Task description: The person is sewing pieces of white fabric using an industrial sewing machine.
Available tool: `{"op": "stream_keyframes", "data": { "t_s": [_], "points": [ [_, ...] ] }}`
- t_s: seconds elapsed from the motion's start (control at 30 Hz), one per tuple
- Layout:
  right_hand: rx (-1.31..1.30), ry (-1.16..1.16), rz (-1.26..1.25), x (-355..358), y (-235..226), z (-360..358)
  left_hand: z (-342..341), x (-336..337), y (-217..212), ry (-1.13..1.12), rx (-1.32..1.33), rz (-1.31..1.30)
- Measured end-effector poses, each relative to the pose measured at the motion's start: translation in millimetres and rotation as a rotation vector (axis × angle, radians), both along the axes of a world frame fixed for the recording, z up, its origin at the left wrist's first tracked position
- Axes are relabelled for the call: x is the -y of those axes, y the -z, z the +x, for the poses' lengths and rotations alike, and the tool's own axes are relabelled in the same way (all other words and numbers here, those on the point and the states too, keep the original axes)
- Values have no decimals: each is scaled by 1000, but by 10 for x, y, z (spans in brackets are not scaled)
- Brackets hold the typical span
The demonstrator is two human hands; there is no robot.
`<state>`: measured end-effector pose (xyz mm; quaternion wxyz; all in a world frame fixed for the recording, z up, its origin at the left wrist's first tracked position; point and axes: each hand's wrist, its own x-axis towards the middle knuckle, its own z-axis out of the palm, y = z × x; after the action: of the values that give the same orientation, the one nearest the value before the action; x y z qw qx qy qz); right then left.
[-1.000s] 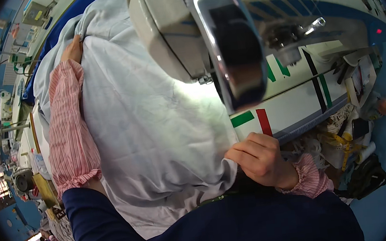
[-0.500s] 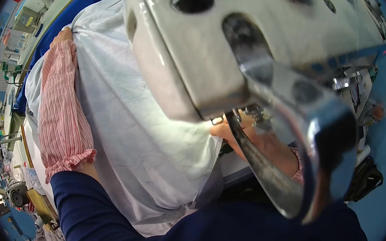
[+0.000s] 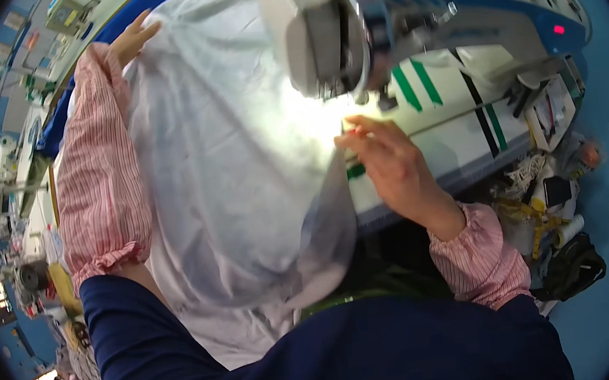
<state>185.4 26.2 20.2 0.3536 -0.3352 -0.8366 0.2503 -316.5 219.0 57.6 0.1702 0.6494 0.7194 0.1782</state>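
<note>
A large pale, thin cloth [image 3: 217, 147] spreads over the sewing table and hangs down toward my lap in folds. At its far left edge rests my left hand [image 3: 136, 39], fingers stretched out and apart. My right hand [image 3: 396, 172] is at the cloth's right edge, just in front of the needle area, with thumb and fingertips pinched on that edge. The white sewing machine head [image 3: 303, 47] stands above, its lamp glaring on the cloth beside my right fingertips. The presser foot area is partly washed out by the light.
Green and black tape strips [image 3: 416, 85] mark the white machine bed on the right. A small tray [image 3: 553, 113] sits at the table's right end. Below it are thread cones [image 3: 569, 230], a yellow tape measure [image 3: 534, 227] and a black bag [image 3: 570, 268]. Blue cloth [image 3: 65, 116] lies at the far left.
The machine head appears farther up and right, uncovering my right hand and the bed. My left hand has gone from closed on the cloth's far edge to outstretched fingers.
</note>
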Motion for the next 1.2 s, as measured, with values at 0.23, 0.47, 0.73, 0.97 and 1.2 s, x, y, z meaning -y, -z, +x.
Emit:
{"op": "stream_keyframes", "data": {
  "t_s": [0.23,0.47,0.73,0.97,1.2],
  "points": [
    [-51,-99,19,1101,68,304,1770,2701,-318,382,-53,146],
    [122,-427,245,1780,265,57,2871,4530,802,189,250,111],
    [1113,-548,535,1646,810,-980,2839,4658,1911,-163,131,227],
    [781,-408,384,1790,904,-511,2744,4706,2053,24,261,-224],
    [78,-587,204,2288,119,387,3032,5792,331,392,416,266]
  ]
}}
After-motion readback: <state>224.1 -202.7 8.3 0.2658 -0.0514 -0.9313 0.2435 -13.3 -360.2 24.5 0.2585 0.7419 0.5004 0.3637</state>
